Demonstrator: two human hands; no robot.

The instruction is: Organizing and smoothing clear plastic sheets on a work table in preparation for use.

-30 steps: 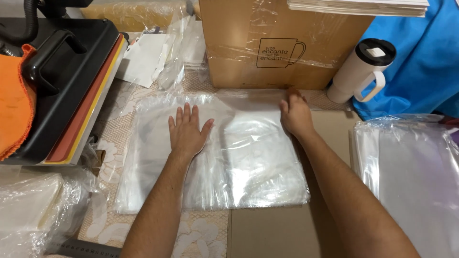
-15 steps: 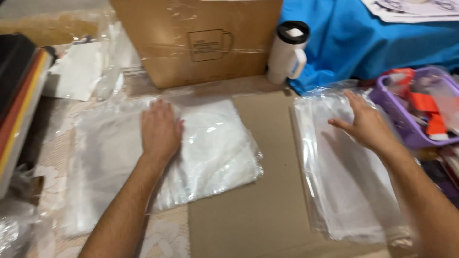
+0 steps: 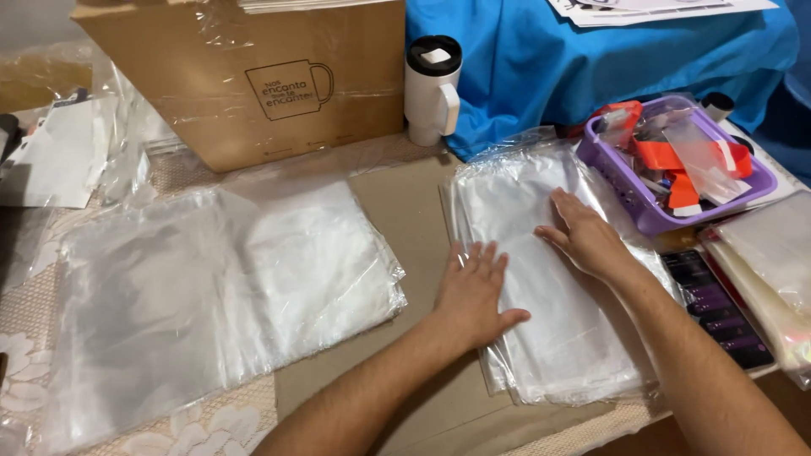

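Cluttered table point(image 3: 397, 198), purple basket point(image 3: 629, 198) (full), mug point(image 3: 431, 89)

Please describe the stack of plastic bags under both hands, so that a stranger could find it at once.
Start at the big cardboard box at the back, then go right past the white travel mug. In front of the mug lies the stack of clear plastic bags, with the left hand and right hand flat on it. It is narrower and neater than the wide bags to its left.

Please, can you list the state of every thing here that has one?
left hand: open, flat on bag stack
right hand: open, flat on bag stack
bag stack: lying flat
tumbler: upright, lid on
cardboard box: upright
purple basket: filled
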